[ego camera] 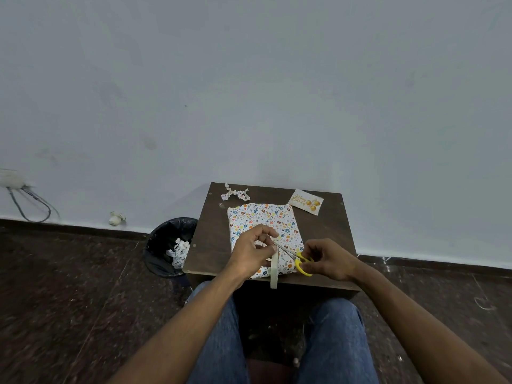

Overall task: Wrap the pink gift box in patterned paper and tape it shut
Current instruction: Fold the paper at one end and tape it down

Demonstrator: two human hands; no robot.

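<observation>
The gift box (pixel 263 217) lies flat on a small dark brown table (pixel 210 234), fully covered in white paper with a colourful pattern; no pink shows. Above its near half, my left hand (pixel 253 252) pinches a pulled-out strip of tape, and the cream tape roll (pixel 274 268) hangs on edge below the fingers. My right hand (pixel 328 259) grips yellow-handled scissors (pixel 300 261), whose blades point left to the tape strip at my left fingertips.
A paper bow (pixel 235 193) and a "Happy Birthday" card (pixel 306 202) lie at the table's far edge. A black-lined bin (pixel 169 245) with paper scraps stands on the floor left of the table. My knees in jeans are under the near edge.
</observation>
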